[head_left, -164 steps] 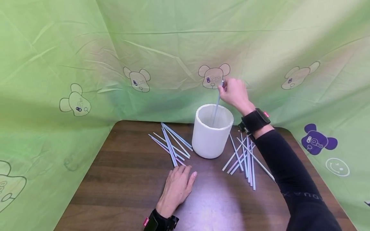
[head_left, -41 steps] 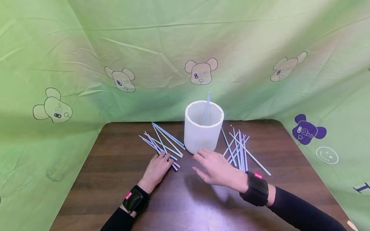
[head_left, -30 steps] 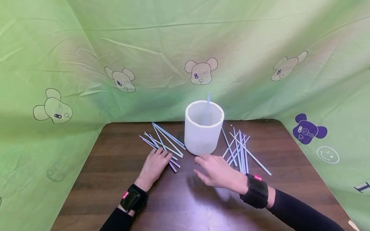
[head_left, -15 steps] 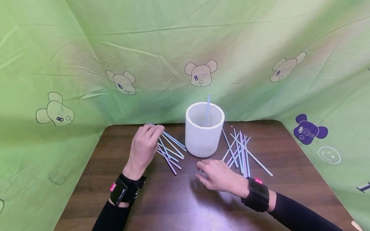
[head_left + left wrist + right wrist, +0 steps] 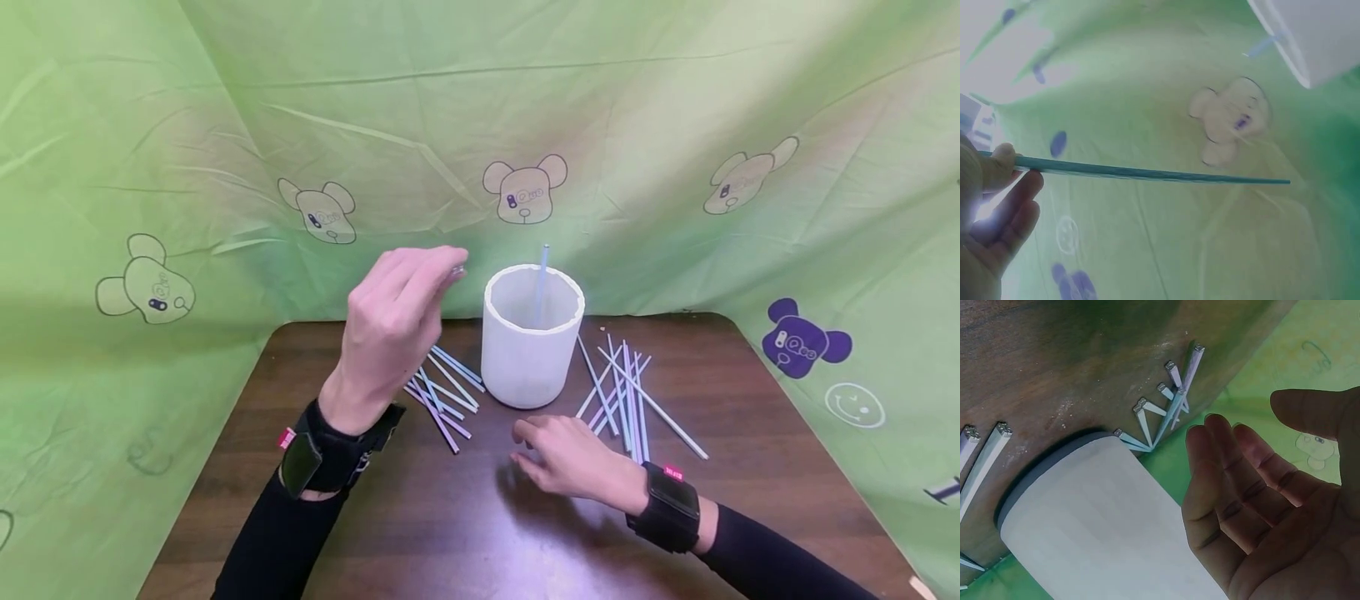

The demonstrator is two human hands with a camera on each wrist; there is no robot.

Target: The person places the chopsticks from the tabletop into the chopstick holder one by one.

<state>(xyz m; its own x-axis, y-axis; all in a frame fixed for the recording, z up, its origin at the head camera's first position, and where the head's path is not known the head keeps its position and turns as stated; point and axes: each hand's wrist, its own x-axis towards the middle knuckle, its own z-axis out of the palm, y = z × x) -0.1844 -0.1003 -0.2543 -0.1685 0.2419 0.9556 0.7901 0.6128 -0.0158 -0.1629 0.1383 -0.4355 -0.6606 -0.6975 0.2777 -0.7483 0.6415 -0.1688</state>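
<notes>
My left hand [image 5: 390, 325] is raised at the left of a white cylindrical container [image 5: 527, 367], thumb and fingers pinching a thin stick. That blue-green stick [image 5: 1147, 175] shows at full length in the left wrist view, pointing away from the hand; in the head view only its end appears at the fingertips. One light-blue stick [image 5: 543, 271] stands in the container, its top above the rim. My right hand [image 5: 573, 462] is low over the table in front of the container. Its fingers are loosely bent and hold nothing, as the right wrist view shows.
Several pastel sticks [image 5: 444, 429] lie crossed on the brown table [image 5: 450, 517] left of the container, partly behind my left hand. Another loose pile of sticks [image 5: 652, 403] lies to its right, beyond my right hand. A green printed cloth [image 5: 420, 108] hangs behind the table.
My left hand has picked a stick from the left pile and lifted it up toward the container. The right hand earlier lowered a stick into the container, then came down to the table front.
</notes>
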